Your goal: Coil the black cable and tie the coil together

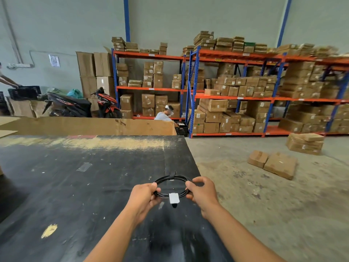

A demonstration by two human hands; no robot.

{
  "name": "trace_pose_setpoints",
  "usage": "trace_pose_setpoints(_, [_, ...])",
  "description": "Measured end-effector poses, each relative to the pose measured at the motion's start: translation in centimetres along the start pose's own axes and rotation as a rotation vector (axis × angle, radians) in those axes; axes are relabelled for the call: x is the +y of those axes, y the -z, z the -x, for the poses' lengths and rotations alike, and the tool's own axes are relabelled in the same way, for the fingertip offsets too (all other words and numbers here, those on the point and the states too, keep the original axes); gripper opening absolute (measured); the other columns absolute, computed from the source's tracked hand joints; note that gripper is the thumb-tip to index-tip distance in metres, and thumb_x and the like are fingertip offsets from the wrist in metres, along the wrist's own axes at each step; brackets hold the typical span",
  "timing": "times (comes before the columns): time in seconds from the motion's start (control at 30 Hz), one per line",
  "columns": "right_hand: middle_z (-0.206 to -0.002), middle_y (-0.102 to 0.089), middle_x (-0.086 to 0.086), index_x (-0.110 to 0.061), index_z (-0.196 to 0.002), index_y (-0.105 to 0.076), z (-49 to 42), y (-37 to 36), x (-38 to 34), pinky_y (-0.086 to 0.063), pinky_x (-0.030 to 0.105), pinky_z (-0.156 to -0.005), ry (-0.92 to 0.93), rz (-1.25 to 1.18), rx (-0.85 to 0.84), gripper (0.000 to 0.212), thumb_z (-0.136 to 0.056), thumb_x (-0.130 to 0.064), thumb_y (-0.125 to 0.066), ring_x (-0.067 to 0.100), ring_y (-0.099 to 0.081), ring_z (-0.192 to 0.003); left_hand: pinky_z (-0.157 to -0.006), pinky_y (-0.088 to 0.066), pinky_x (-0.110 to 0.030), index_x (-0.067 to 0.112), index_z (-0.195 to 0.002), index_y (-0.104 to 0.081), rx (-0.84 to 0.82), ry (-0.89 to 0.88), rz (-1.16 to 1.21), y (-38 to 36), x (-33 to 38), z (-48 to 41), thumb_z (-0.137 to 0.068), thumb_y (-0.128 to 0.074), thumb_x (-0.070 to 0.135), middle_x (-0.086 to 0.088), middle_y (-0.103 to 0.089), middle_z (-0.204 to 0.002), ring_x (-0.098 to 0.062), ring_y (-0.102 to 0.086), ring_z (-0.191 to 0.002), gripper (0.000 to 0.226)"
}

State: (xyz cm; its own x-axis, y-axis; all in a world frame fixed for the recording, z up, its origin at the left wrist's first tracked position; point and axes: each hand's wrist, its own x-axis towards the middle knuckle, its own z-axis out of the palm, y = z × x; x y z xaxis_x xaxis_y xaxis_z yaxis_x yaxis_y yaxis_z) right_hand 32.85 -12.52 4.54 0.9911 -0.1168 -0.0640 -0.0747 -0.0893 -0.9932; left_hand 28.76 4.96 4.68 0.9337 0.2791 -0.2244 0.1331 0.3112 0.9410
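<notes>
In the head view, the black cable (171, 186) is already a round coil, held just above the black table (75, 176) near its right edge. The left hand (144, 197) pinches the left side of the coil, and the right hand (201, 191) closes its fingers on the right side, probably so the loops do not spring apart. A black tie (172, 175) wraps the far side; a white tag (174, 198) hangs on the near side. Both forearms reach forward, the wrists turned a little inward.

both arms outstretched, left hand (144, 195) and right hand (201, 192) pinching closed.
</notes>
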Motion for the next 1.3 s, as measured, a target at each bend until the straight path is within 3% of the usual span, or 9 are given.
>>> trace_pose_setpoints(0.2, [-0.085, -0.067, 0.006, -0.013, -0.09, -0.063, -0.2, -1.9, 0.6, -0.062, 0.044, -0.078, -0.067, -0.02, 0.052, 0.015, -0.08, -0.011, -0.074, 0.016, -0.066, -0.06, -0.075, -0.06, -0.037, 0.003, -0.084, -0.073, 0.15, -0.075, -0.185, 0.6, -1.5, -2.1, -0.095, -0.056, 0.001, 0.001, -0.063, -0.058, -0.011, -0.059, -0.054, 0.02])
trace_pose_setpoints(0.37, [-0.083, -0.064, -0.001, -0.019, -0.088, -0.061, -1.0, -3.2, 1.3, -0.063, 0.04, -0.074, -0.064, 0.038, 0.05, 0.018, -0.079, -0.009, -0.074, 0.013, -0.069, -0.061, -0.079, -0.059, -0.037, 0.023, -0.093, -0.078, 0.364, -0.096, -0.445, 1.3, -1.9, -3.7, -0.085, -0.071, 0.022, -0.002, -0.075, -0.077, -0.027, -0.069, -0.075, 0.011])
trace_pose_setpoints(0.63, [-0.077, -0.065, -0.008, -0.02, -0.09, -0.066, -2.3, -3.7, 3.0, -0.055, 0.021, -0.055, -0.102, 0.154, 0.064, 0.016, -0.078, -0.016, -0.075, 0.005, -0.069, -0.051, -0.094, -0.054, -0.041, 0.01, -0.119, -0.07, 0.325, -0.048, -0.504, 1.7, -3.0, -4.7, -0.084, -0.073, 0.016, -0.008, -0.073, -0.11, -0.027, -0.071, -0.094, 0.035])
trace_pose_setpoints(0.73, [-0.082, -0.07, -0.002, -0.018, -0.096, -0.069, -2.8, -3.6, 4.3, -0.061, 0.036, -0.078, -0.126, 0.25, 0.015, 0.021, -0.076, -0.017, -0.074, 0.017, -0.074, -0.071, -0.096, -0.053, -0.04, 0.011, -0.12, -0.07, 0.285, -0.016, -0.573, 1.8, -4.0, -4.6, -0.084, -0.072, 0.017, -0.008, -0.074, -0.11, -0.026, -0.07, -0.098, 0.036])
trace_pose_setpoints(0.9, [-0.093, -0.074, 0.003, -0.018, -0.102, -0.073, -3.7, -3.8, 5.9, -0.059, 0.041, -0.084, -0.112, 0.349, -0.009, 0.025, -0.078, -0.018, -0.074, 0.022, -0.074, -0.08, -0.091, -0.05, -0.033, 0.025, -0.088, -0.074, 0.322, -0.04, -0.706, 1.9, -5.4, -4.5, -0.085, -0.07, 0.019, -0.005, -0.074, -0.095, -0.031, -0.07, -0.097, 0.007])
trace_pose_setpoints(0.97, [-0.105, -0.074, 0.006, -0.016, -0.109, -0.073, -4.1, -4.2, 5.9, -0.056, 0.042, -0.091, -0.094, 0.387, -0.011, 0.027, -0.082, -0.019, -0.072, 0.029, -0.071, -0.097, -0.079, -0.043, -0.027, 0.033, -0.065, -0.059, 0.349, -0.059, -0.78, 1.6, -5.5, -4.6, -0.086, -0.069, 0.021, 0.001, -0.068, -0.082, -0.032, -0.068, -0.099, 0.025])
trace_pose_setpoints(1.03, [-0.101, -0.074, 0.006, -0.017, -0.098, -0.075, -4.2, -4.5, 5.9, -0.054, 0.039, -0.089, -0.075, 0.473, -0.002, 0.015, -0.086, -0.021, -0.068, 0.031, -0.067, -0.1, -0.086, -0.044, -0.029, 0.027, -0.087, -0.073, 0.371, -0.072, -0.778, 1.5, -5.4, -4.6, -0.086, -0.069, 0.023, 0.0, -0.074, -0.09, -0.03, -0.067, -0.101, 0.006])
trace_pose_setpoints(1.13, [-0.083, -0.07, 0.005, -0.018, -0.071, -0.065, -4.6, -4.7, 6.1, -0.053, 0.036, -0.081, -0.027, 0.565, 0.028, 0.016, -0.087, -0.023, -0.065, 0.031, -0.062, -0.09, -0.095, -0.049, -0.035, 0.017, -0.114, -0.073, 0.415, -0.055, -0.705, 1.7, -5.7, -5.6, -0.084, -0.072, 0.025, -0.005, -0.075, -0.099, -0.032, -0.07, -0.093, 0.031])
trace_pose_setpoints(1.3, [-0.116, -0.073, 0.003, -0.025, -0.116, -0.072, -4.8, -4.7, 6.4, -0.049, 0.031, -0.087, -0.033, 0.582, 0.025, 0.028, -0.09, -0.031, -0.062, 0.03, -0.062, -0.115, -0.085, -0.047, -0.033, 0.026, -0.111, -0.074, 0.513, -0.085, -0.702, 1.5, -6.5, -6.0, -0.088, -0.068, 0.032, -0.004, -0.075, -0.106, -0.032, -0.065, -0.104, 0.024])
